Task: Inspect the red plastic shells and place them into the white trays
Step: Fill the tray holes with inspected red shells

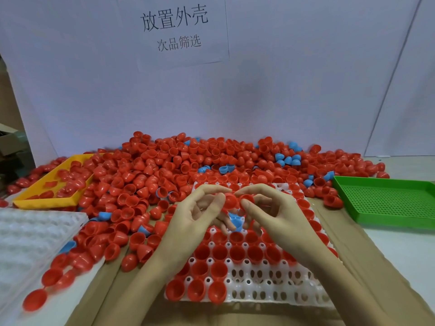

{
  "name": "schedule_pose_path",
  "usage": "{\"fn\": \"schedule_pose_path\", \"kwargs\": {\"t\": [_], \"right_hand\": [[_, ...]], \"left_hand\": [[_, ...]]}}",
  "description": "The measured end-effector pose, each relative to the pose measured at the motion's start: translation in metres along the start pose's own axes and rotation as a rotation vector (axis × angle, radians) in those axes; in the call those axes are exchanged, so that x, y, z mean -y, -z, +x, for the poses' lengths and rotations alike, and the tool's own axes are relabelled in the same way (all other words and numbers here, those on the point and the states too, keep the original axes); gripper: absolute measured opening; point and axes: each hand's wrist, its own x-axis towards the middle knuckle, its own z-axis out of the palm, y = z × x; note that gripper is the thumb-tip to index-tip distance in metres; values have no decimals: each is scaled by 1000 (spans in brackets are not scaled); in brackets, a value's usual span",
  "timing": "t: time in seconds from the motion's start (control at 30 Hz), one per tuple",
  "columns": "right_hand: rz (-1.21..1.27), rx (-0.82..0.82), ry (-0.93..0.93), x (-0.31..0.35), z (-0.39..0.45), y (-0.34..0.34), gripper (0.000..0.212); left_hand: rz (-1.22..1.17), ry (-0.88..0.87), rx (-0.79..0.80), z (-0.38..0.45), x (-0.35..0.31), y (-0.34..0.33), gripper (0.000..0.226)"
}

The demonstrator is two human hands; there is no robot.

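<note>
While both forearms rise from the bottom edge, the left hand (200, 214) and right hand (270, 212) meet at centre frame above the white tray (270, 288), fingertips curled, each pinching a red shell (231, 200); a blue shell (235, 220) sits between their lower fingers.

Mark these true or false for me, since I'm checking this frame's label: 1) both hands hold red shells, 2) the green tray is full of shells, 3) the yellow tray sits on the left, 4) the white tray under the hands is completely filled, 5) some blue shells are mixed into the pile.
1) True: the left hand and right hand each pinch a red shell.
2) False: the green tray holds none.
3) True: the yellow tray is left, holding a few shells.
4) False: the white tray has open cells near its front.
5) True: blue shells dot the pile.
</note>
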Motion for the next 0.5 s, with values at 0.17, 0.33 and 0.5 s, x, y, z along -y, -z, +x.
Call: {"fn": "schedule_pose_path", "kwargs": {"t": [0.17,0.33,0.5], "right_hand": [[20,8,-16,0,0,-2,14],[102,-94,-29,-4,0,-8,25],[101,-66,71,-7,-3,-10,24]], "left_hand": [[-60,26,-3,0,0,-1,23],[-42,112,143,0,1,1,23],[-123,214,203,0,-2,5,25]]}}
